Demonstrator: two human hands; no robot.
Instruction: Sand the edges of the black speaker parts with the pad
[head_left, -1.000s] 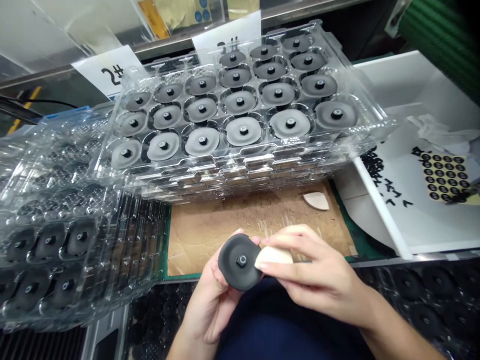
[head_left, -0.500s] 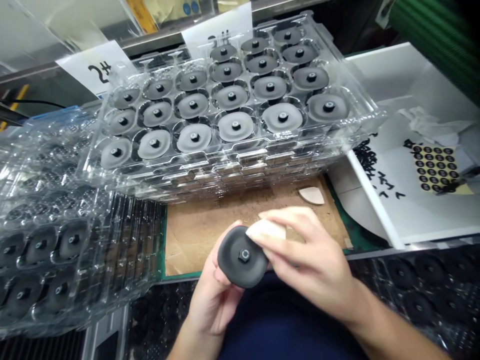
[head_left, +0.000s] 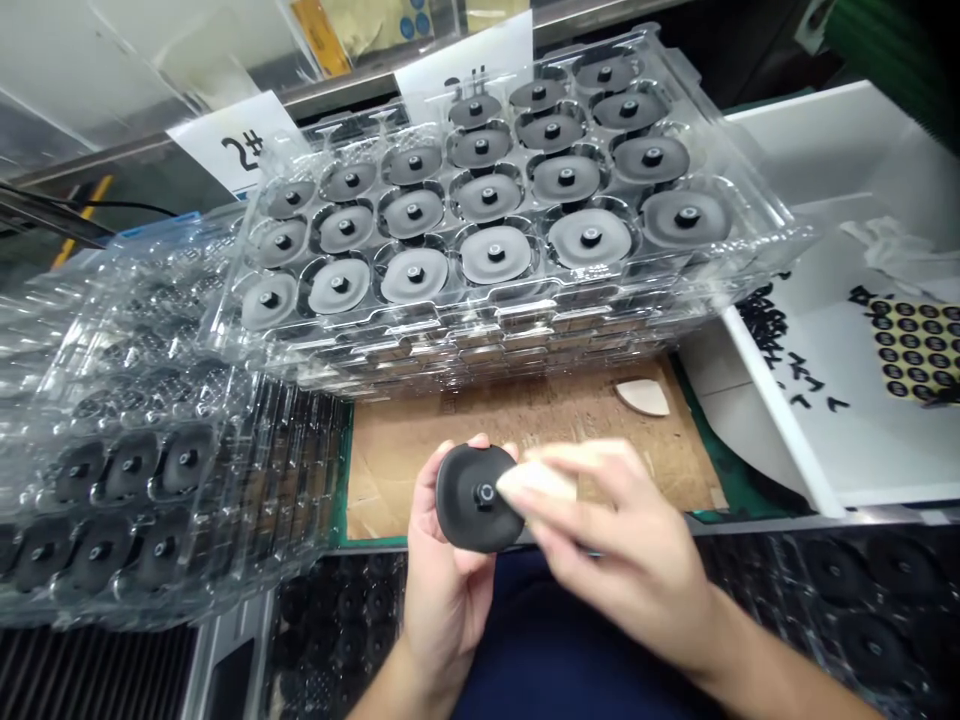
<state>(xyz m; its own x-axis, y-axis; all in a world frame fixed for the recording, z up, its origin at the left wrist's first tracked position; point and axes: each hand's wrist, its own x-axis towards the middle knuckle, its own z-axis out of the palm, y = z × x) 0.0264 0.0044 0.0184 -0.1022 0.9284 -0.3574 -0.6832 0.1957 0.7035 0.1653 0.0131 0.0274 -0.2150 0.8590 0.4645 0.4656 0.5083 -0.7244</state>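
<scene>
My left hand (head_left: 448,575) grips a round black disc (head_left: 466,515) by its edge. The disc's dished face is turned up, with a small raised stud at its middle. Between the fingers of my right hand (head_left: 622,540) is a cream-white sponge wedge (head_left: 541,482), held with its tip at the right side of the disc, close to the stud. The right fingers are slightly blurred. A second cream sponge wedge (head_left: 643,398) lies on the brown cardboard (head_left: 420,420) beyond my hands.
A stack of clear plastic trays (head_left: 517,300) holding similar black discs stands ahead. More clear trays (head_left: 247,470) are piled on the left. At right, a white bin (head_left: 847,450) contains small black pieces and a sheet of round stickers (head_left: 919,345). Paper signs (head_left: 232,140) stand behind.
The view has shifted a little, so the surroundings appear farther right. The sponge wedge has moved inward over the disc, nearer its stud. Both hands keep their holds.
</scene>
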